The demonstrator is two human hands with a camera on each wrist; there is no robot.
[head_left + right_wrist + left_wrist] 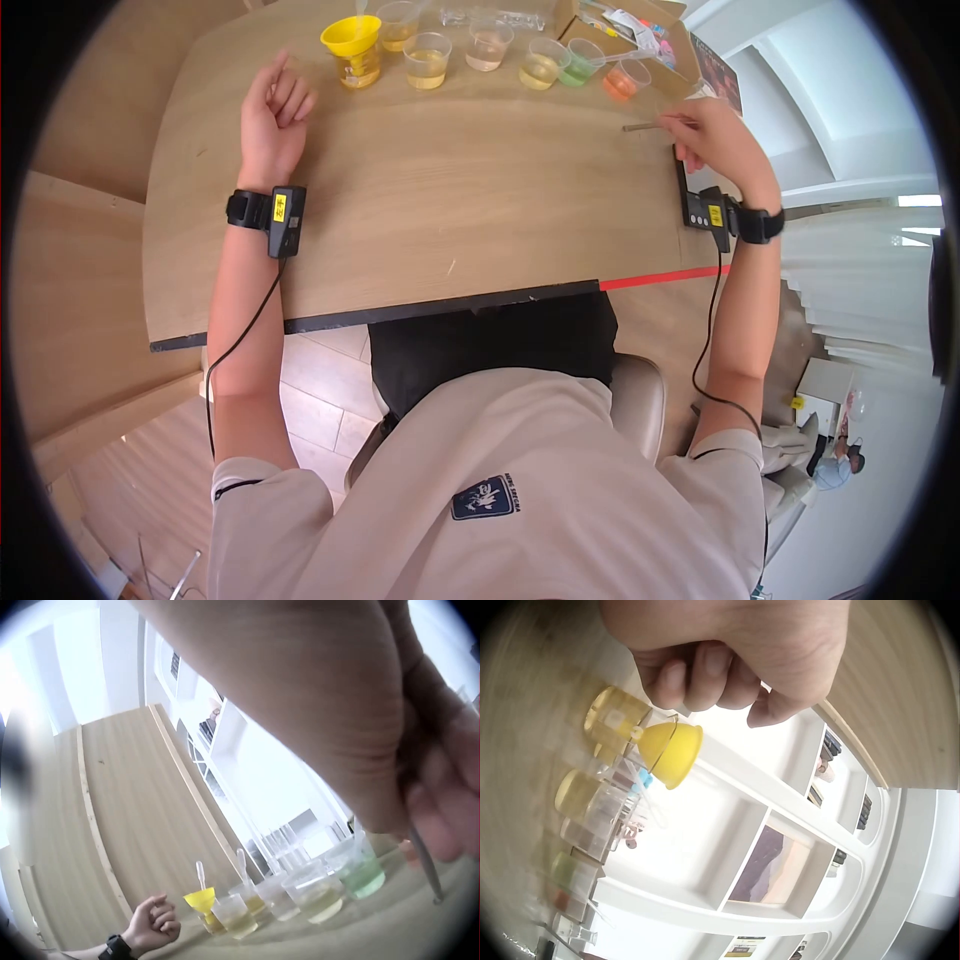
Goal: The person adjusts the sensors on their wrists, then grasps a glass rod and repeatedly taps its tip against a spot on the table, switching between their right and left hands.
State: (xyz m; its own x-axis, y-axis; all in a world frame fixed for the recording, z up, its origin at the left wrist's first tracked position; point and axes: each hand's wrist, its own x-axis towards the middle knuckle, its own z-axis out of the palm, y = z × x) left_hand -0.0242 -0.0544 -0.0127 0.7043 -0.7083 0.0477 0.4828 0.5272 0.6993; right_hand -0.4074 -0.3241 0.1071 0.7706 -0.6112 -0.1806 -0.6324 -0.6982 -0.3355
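Note:
My left hand hovers over the left side of the table, its fingers loosely curled and holding nothing. Just beyond it stands a beaker of amber liquid with a yellow funnel in its mouth; the left wrist view shows the funnel sideways. On the right, my right hand grips a thin grey metal rod whose tip points left. In the right wrist view the rod's lower end sticks out below the fingers, its other end hidden. Under that hand lies a black-edged digital scale.
Along the table's far side stand plastic cups of pale yellow liquid, pinkish liquid, green liquid and orange liquid. A cardboard box of packets sits at the back right. Red tape marks part of the front edge.

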